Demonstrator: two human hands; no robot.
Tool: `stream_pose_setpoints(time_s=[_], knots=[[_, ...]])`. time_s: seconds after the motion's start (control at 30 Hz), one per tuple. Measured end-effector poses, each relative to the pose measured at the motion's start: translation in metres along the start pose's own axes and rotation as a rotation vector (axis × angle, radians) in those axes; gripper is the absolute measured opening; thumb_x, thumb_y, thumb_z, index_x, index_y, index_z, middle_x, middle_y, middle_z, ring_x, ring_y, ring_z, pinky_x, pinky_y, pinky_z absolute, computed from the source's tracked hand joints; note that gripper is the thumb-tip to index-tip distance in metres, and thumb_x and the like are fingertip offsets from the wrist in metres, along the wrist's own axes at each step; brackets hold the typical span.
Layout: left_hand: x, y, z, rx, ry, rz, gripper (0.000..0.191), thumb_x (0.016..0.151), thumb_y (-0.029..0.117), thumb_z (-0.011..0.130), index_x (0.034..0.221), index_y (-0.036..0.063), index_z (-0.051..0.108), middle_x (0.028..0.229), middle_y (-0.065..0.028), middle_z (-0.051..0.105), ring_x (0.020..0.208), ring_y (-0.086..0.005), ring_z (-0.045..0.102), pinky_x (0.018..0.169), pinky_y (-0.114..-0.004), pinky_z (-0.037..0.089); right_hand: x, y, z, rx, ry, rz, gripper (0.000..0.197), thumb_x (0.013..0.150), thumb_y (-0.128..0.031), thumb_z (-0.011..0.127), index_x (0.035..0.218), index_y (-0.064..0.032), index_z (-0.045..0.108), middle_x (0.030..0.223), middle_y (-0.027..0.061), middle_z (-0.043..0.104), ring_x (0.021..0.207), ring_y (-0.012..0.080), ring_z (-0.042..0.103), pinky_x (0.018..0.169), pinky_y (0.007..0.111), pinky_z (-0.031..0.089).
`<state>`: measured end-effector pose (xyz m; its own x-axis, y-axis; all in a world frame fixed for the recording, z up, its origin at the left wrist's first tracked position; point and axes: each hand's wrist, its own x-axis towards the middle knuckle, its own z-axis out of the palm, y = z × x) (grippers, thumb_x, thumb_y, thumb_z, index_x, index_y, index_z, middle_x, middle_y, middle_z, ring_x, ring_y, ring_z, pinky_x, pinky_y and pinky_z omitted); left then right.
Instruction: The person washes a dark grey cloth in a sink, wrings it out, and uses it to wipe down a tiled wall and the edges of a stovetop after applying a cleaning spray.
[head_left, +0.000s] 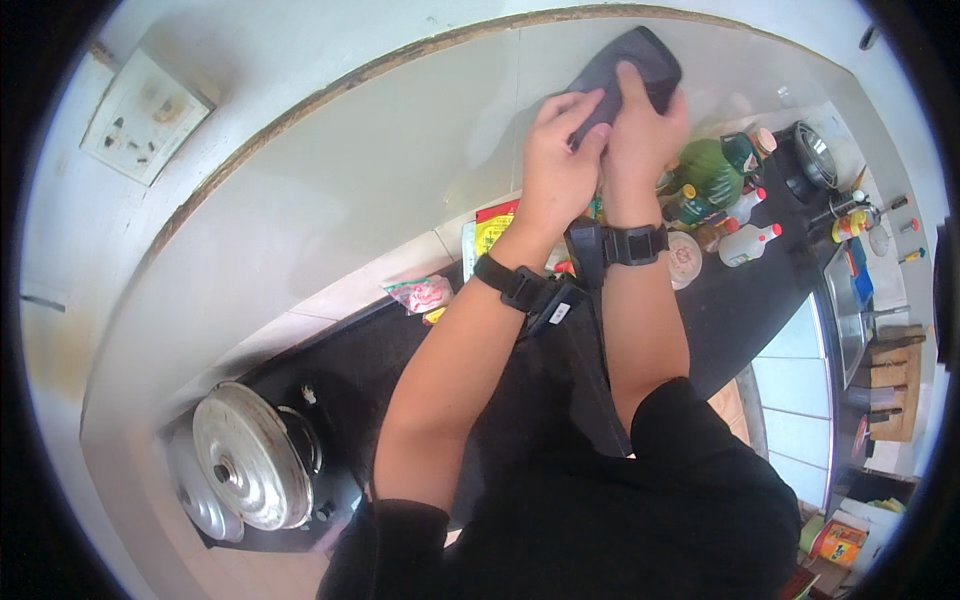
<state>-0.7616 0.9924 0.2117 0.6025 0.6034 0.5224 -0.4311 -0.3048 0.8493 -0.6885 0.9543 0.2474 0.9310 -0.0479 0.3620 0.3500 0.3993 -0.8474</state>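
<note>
Both of my hands are raised in front of the pale wall panel (337, 165), above the back of the dark countertop. They grip a dark grey, flat item (651, 54) with rounded corners, which looks like a folded cloth or pad. My left hand (561, 154) pinches its lower left edge, fingers and thumb close together. On the right side, my right hand (643, 142) lays its thumb across the face, with the other fingers hidden behind. Whether the item touches the panel cannot be told. Black straps with small devices circle both wrists.
Below my hands the black countertop (720, 315) holds a seasoning packet (495, 225), a plastic bag (420, 292), a white bottle (750, 246) and a round tub (683, 261). At left, a metal lid (244, 457) covers a pan. A sink (844, 315) lies at right.
</note>
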Motion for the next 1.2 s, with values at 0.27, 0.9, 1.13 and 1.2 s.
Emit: stream_pose_setpoints(time_s=[0.27, 0.9, 1.13, 1.2], knots=[[-0.093, -0.032, -0.100, -0.139, 0.447, -0.191, 0.007, 0.088, 0.001, 0.062, 0.094, -0.0006, 0.064, 0.102, -0.0050, 0.065, 0.092, -0.0137, 0.058, 0.081, -0.029, 0.048, -0.108, 0.015, 0.042, -0.223, -0.577, -0.912, 0.044, 0.061, -0.006, 0.064, 0.104, 0.0002, 0.068, 0.109, 0.0160, 0.062, 0.096, 0.0340, 0.061, 0.083, 0.041, 0.052], [-0.060, 0.007, 0.003, 0.362, 0.431, 0.073, 0.045, 0.080, -0.009, 0.055, 0.124, -0.0008, 0.056, 0.119, -0.0204, 0.058, 0.112, -0.0336, 0.056, 0.091, -0.032, 0.046, -0.031, 0.012, 0.012, -0.305, -0.537, -0.926, 0.038, 0.061, -0.007, 0.060, 0.099, -0.0012, 0.065, 0.100, 0.0128, 0.063, 0.089, 0.0342, 0.062, 0.079, 0.042, 0.053], [-0.010, 0.019, 0.002, 0.623, 0.031, 0.235, 0.043, 0.078, -0.011, 0.055, 0.119, 0.0008, 0.060, 0.115, -0.0188, 0.057, 0.102, -0.0345, 0.059, 0.084, -0.033, 0.048, 0.010, 0.026, 0.000, -0.231, -0.119, -0.532, 0.039, 0.061, 0.002, 0.061, 0.100, 0.0038, 0.063, 0.099, 0.0189, 0.062, 0.089, 0.0400, 0.060, 0.078, 0.041, 0.052], [-0.017, 0.012, -0.001, 0.554, 0.080, 0.194, 0.042, 0.078, -0.011, 0.055, 0.119, 0.0006, 0.060, 0.115, -0.0181, 0.058, 0.102, -0.0337, 0.059, 0.084, -0.034, 0.048, 0.007, 0.022, -0.001, -0.282, -0.145, -0.585, 0.039, 0.061, 0.001, 0.060, 0.099, 0.0044, 0.062, 0.099, 0.0187, 0.063, 0.089, 0.0400, 0.061, 0.078, 0.041, 0.052]])
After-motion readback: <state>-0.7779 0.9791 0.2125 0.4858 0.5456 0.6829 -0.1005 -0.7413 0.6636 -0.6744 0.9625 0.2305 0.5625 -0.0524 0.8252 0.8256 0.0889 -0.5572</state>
